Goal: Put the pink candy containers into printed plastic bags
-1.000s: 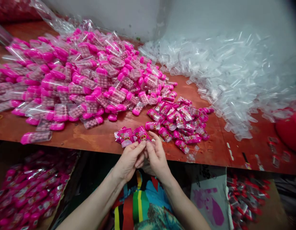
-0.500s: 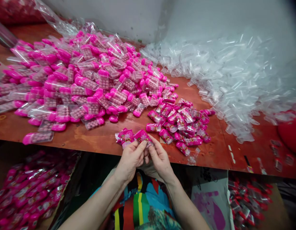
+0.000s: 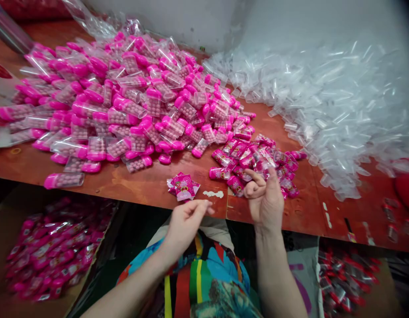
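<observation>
My left hand point(image 3: 190, 219) hovers by the table's front edge, its fingers curled and thumb against them, with nothing visible in it. Just beyond it lies a small stack of flat pink printed sleeves point(image 3: 184, 187), overlapping at angles. My right hand point(image 3: 265, 196) is raised in front of a heap of pink printed wrapped containers point(image 3: 237, 150). Its thumb and fingers are apart. A blurred, see-through patch shows near its fingertips, and I cannot tell what it is. The right hand hides part of that heap.
A big pile of pink-capped clear containers with pink balls point(image 3: 125, 106) covers the left. Clear empty containers point(image 3: 323, 106) are heaped along the wall at right. Below the table edge are boxes of pink items point(image 3: 55, 251) and red items point(image 3: 346, 278).
My hands were together on a pink printed sleeve beside the stack. They have parted, the right moving up and right. That sleeve no longer shows in either hand. The view has shifted slightly.
</observation>
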Demonstrator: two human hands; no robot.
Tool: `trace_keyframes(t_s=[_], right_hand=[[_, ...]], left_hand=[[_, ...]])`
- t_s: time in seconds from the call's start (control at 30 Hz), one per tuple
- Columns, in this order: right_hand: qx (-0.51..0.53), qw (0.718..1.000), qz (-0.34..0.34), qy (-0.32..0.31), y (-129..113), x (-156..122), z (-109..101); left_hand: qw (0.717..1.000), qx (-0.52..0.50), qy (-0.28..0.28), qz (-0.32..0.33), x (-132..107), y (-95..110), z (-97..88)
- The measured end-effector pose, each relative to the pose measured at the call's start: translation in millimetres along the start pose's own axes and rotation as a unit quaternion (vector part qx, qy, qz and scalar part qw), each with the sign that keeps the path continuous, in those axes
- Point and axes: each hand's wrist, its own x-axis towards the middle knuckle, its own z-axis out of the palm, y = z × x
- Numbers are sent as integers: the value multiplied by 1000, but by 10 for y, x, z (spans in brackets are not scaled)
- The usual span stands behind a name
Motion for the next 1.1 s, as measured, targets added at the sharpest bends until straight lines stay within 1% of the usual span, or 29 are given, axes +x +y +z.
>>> trace_keyframes(t_s=[0.03,0.07,0.1,0.13,0.17,0.2,0.27,0.33,0.37,0.4,0.43,0.5,0.6,0.7,0.77,0.83,0.9,0.93,1.0,1.07,1.1], right_hand=[[-43,998,-33,26,6,13,21],[-94,993,-59,28,45,-7,71],[-147,986,-76,2,111,-52,149],[-199,975,-87,-49,197,-114,250],[-253,955,-97,-123,296,-181,365],[-304,928,-112,-183,397,-245,482],[-373,890,-140,-222,579,-330,681],[-427,859,-164,-229,710,-350,788],[-444,850,-171,-228,752,-343,805],[-451,846,-176,-224,780,-331,802],[-446,850,-175,-220,795,-319,787],[-409,872,-161,-214,789,-309,744],[-344,906,-139,-204,717,-327,714],[-298,921,-136,-209,631,-341,745],[-255,937,-112,-212,595,-329,783],[-200,957,-64,-200,579,-305,820],[-167,968,-31,-185,573,-279,845],[-170,968,-29,-184,569,-269,851],[-219,955,-42,-196,559,-253,847],[-301,929,-59,-209,546,-239,829],[-347,911,-65,-212,539,-232,817]], left_hand=[[998,50,17,33,14,2,-109],[993,86,54,60,41,-4,-218],[987,109,92,77,79,-18,-317],[982,125,112,88,124,-39,-401],[978,135,123,99,173,-67,-465],[976,140,126,110,221,-101,-510],[970,176,108,127,301,-179,-554],[959,230,96,134,349,-253,-562],[954,252,91,134,360,-281,-563],[950,267,90,132,363,-300,-563],[949,274,89,130,361,-309,-563],[950,268,99,129,344,-292,-564],[961,210,120,134,319,-198,-550],[972,150,95,157,328,-69,-504],[978,117,69,156,356,3,-456],[990,59,60,112,386,45,-407],[997,-4,62,52,409,56,-374],[997,-20,65,30,416,54,-370],[997,-18,68,11,420,47,-390],[998,-2,67,2,416,52,-446],[998,0,69,-4,413,63,-481]])
